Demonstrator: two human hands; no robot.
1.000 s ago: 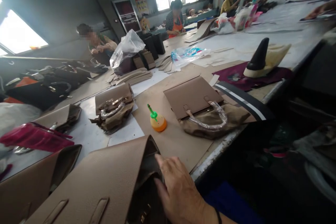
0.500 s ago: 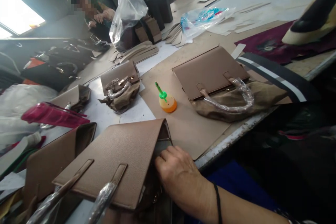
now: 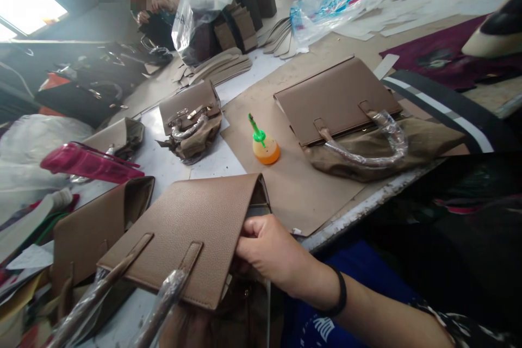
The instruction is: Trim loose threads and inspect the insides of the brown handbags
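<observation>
A taupe handbag [image 3: 204, 206] is tilted in front of me, its pebbled panel facing up. Its two handles [image 3: 163, 299], partly wrapped in clear plastic, run toward the bottom left. At the open right side of this bag, my right hand [image 3: 273, 250] is closed, with the fingertips hidden in the shadow beneath the panel. Low under the bag, my left hand [image 3: 187, 329] shows only as a dark, blurred patch, its fingers hidden. Beyond the bag stands a small bottle [image 3: 266, 149] of orange liquid with a green nozzle.
Another taupe handbag [image 3: 338, 103] lies on brown paper at the right, near the worn table edge [image 3: 367, 206]. A smaller handbag [image 3: 190, 114], a magenta pouch [image 3: 93, 163] and a further bag [image 3: 89, 234] are to the left. A person's hand [image 3: 163, 1] shows at the back.
My right hand has turned at the bag's side, and its thumb side now shows more. The view has shifted, with the worktop things higher and slightly right.
</observation>
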